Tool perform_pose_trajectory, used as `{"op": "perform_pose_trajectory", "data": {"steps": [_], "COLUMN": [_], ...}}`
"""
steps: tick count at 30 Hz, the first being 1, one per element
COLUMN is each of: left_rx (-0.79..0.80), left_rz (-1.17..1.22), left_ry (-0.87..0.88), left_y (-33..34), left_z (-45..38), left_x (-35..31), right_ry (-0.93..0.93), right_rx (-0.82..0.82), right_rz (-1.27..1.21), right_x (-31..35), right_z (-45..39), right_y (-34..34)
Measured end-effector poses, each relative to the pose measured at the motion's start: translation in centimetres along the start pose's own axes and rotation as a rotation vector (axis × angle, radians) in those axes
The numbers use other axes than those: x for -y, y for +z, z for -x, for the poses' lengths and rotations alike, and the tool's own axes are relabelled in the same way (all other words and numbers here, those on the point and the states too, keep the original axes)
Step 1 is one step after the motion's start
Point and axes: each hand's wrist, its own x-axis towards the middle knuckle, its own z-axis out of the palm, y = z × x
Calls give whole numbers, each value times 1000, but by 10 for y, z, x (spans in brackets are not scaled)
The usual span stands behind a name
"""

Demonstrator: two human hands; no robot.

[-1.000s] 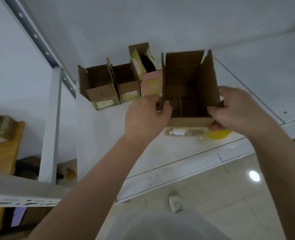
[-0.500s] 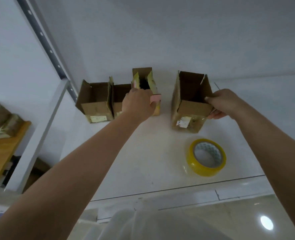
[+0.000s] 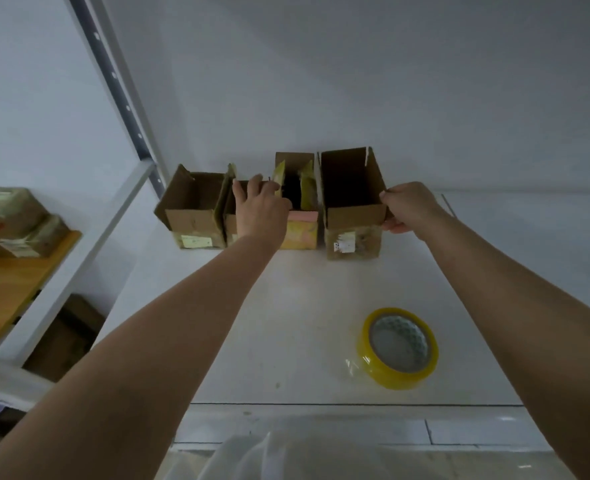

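Head camera: on the white shelf (image 3: 286, 323) the open carton (image 3: 352, 216) stands rightmost. It looks light and thin-walled, I judge, so grip near a corner. My right hand (image 3: 409, 209) pinches its right wall. My left hand (image 3: 260, 211) lies spread beside the pink box (image 3: 302, 233).

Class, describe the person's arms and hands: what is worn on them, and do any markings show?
The left arm and right arm are bare, with no sleeves in view. The left hand and right hand wear no gloves, and no ring, watch, bracelet or marking shows. A pale garment shows at the bottom edge.
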Motion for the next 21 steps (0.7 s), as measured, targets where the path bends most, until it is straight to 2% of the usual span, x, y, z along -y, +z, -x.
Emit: {"op": "perform_pose_trajectory", "data": {"steps": [13,16,21], "left_rx": [70,20,-50], "left_rz": [13,49,130], "left_ry": [-18,32,173], "left_y": [-10,-12,-23], "left_z": [-1,7,25], "left_x": [-3,-1,-8], "right_ry": [-18,-82,-171], "right_rx": [66,12,-119], "right_rz": [-187,-97,212], "right_x": [-10,-20,-37], "right_z": [-9,-2,26], "right_y": [4,2,-3]}}
